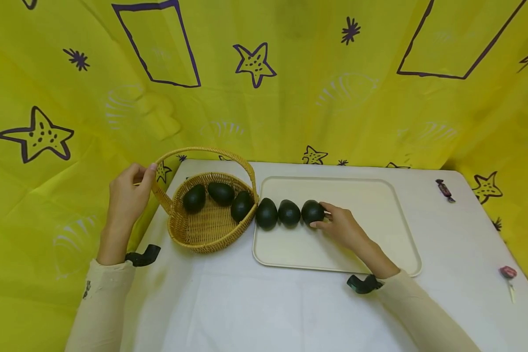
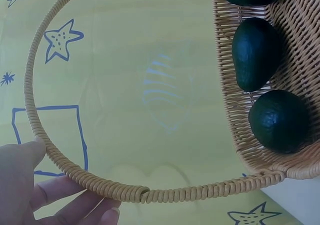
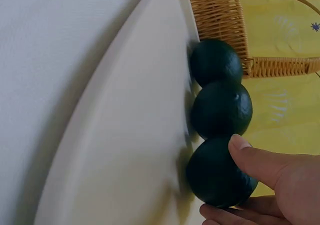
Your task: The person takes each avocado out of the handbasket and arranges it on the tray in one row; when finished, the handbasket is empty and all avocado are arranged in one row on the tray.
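At the left side of the wicker basket point(image 1: 207, 229), my left hand point(image 1: 129, 195) holds the arched handle point(image 2: 75, 171), thumb on one side and fingers on the other. Three dark green avocados lie inside the basket, one of them an avocado point(image 2: 256, 52) on its side. Three more form a row on the cream tray point(image 1: 361, 244): a left avocado point(image 1: 266, 214) beside the basket, a middle avocado point(image 1: 289, 213) and a right avocado point(image 1: 312, 212). My right hand point(image 1: 343, 227) grips the right one between thumb and fingers; its far side is partly hidden by the fingers.
A wrapped candy point(image 1: 445, 190) lies at the table's back right, and a lollipop point(image 1: 508, 273) nearer the right edge. The white table point(image 1: 246, 303) meets a yellow patterned curtain point(image 1: 290, 112) behind and at the sides.
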`<state>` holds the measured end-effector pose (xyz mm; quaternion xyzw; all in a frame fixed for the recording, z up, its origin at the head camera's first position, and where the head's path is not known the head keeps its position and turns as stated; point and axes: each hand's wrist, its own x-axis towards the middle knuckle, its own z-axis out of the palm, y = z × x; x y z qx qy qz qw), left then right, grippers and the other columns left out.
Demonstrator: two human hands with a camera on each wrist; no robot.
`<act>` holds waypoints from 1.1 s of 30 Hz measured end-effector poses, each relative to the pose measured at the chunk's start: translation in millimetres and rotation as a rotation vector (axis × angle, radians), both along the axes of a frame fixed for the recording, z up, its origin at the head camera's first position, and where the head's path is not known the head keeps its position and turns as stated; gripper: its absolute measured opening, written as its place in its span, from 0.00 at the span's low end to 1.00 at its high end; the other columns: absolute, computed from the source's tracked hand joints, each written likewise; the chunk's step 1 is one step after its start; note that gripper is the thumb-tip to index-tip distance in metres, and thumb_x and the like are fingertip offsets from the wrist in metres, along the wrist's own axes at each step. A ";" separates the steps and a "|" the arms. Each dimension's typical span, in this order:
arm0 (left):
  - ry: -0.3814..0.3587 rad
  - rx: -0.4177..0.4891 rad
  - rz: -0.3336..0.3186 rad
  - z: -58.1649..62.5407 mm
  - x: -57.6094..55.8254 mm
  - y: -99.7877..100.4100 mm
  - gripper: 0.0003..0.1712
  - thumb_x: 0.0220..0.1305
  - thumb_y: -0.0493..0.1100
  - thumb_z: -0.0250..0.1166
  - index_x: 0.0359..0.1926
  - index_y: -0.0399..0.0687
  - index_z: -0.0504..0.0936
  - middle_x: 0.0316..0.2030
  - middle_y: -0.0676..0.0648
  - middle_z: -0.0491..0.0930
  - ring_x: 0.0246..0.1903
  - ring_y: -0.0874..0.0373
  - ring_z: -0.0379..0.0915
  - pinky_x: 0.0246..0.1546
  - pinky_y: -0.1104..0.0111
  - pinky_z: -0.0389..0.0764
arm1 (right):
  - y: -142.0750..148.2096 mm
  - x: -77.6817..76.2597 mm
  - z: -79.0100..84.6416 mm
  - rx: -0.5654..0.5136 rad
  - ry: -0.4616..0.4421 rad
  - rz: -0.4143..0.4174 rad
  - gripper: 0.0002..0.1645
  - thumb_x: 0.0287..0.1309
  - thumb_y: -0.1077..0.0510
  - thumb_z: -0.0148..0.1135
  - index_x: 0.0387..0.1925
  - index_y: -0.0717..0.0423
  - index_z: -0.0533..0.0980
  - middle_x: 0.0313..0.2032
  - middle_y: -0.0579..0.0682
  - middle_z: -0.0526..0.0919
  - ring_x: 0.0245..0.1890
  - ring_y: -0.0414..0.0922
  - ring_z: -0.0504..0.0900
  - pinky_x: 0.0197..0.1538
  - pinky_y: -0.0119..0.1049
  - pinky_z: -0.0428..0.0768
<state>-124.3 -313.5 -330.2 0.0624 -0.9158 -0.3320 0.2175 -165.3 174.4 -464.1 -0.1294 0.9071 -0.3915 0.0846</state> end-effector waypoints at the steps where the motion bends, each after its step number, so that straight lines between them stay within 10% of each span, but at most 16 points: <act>1: 0.001 0.001 -0.002 0.0 -0.1 -0.1 0.32 0.80 0.64 0.53 0.43 0.37 0.81 0.49 0.32 0.86 0.54 0.35 0.81 0.53 0.43 0.78 | -1.4 0.0 -0.6 0.001 -0.007 -0.008 0.47 0.66 0.51 0.74 0.75 0.71 0.64 0.66 0.74 0.75 0.65 0.67 0.79 0.64 0.59 0.80; 33: -0.003 0.008 -0.015 -0.2 -1.6 -3.6 0.31 0.81 0.62 0.54 0.44 0.35 0.81 0.48 0.32 0.85 0.53 0.35 0.81 0.56 0.44 0.78 | -3.1 4.7 13.4 0.129 0.033 0.029 0.52 0.64 0.49 0.76 0.77 0.70 0.60 0.72 0.73 0.70 0.70 0.70 0.71 0.70 0.65 0.71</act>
